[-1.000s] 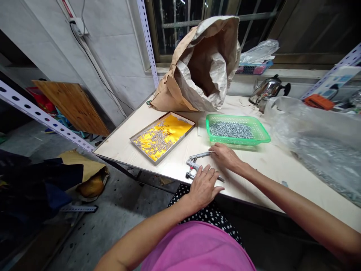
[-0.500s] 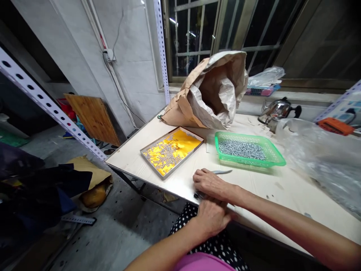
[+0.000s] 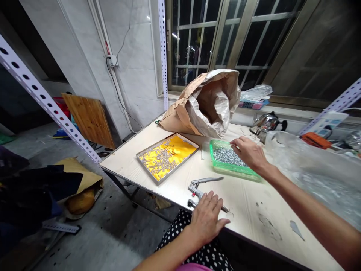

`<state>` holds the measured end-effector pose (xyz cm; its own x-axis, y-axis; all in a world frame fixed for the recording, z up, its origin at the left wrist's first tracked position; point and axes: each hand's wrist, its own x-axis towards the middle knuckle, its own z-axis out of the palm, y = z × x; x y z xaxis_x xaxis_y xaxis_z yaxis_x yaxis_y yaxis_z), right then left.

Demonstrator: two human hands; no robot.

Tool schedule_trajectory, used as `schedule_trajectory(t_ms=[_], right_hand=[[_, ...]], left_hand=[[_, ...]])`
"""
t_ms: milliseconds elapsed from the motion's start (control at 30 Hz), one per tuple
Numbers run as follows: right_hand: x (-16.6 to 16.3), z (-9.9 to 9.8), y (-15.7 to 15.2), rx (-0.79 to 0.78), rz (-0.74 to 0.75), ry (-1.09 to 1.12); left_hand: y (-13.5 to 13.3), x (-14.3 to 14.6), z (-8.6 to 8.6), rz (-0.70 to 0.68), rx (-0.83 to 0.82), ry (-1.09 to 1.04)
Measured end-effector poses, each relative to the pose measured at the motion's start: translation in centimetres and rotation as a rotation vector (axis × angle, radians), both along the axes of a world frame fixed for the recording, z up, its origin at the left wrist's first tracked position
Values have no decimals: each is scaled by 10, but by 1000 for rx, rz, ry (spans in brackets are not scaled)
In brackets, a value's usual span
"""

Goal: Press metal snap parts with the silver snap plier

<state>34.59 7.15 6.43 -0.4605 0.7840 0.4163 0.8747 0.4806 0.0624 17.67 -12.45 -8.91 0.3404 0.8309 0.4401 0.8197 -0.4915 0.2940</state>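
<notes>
My left hand (image 3: 207, 216) lies palm down with its fingers stretched flat across one handle of a pair of silver pliers (image 3: 201, 185). The pliers rest on the table near its front edge, with a spring between the handles and a black part at the jaw end. My right hand (image 3: 251, 152) reaches over a green plastic basket (image 3: 214, 163), fingers loosely bent and slightly apart, with nothing visible in them. Many small metal pins (image 3: 227, 155) fill the basket. A shallow tray (image 3: 158, 182) with a yellow lining holds more metal pins (image 3: 162, 160), left of the basket.
A big open paper sack (image 3: 180, 116) lies behind the tray. A metal kettle (image 3: 265, 122) and an orange tool (image 3: 316, 140) stand at the back right. Clear plastic sheeting (image 3: 318, 177) covers the right side. A grey scrap (image 3: 296, 229) lies on the table (image 3: 242, 203).
My right hand has left the pliers and moved up and right to the basket. My left hand has flattened out over the pliers, which now show more fully. The view has shifted slightly.
</notes>
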Motion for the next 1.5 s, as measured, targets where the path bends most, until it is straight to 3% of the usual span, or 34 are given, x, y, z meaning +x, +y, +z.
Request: schedule_trajectory(t_ms=[67,167,267,400,567,700,1200,1500], right_hand=[[11,-4,11,-81,-149,-166],[-3,-10,9,-131,-78,-216],[-45,-9,1,-194,99,-171],[-116,-10,4,-394,232,-174],[-187,-38,12,-559,241,-216],[-216,-60,12,-613,213,-263],[-242,-67,7,-623,143,-307],[-232,-68,8,-510,173,-75]], left_hand=[[-1,1,-1,1,19,9],[-1,1,-3,3,32,20],[0,2,-4,9,37,7],[0,3,-4,11,30,-37],[0,5,-5,14,-17,-91],[0,4,-7,-5,-40,-87],[2,4,-12,-13,17,-117],[1,4,-10,-38,19,-186]])
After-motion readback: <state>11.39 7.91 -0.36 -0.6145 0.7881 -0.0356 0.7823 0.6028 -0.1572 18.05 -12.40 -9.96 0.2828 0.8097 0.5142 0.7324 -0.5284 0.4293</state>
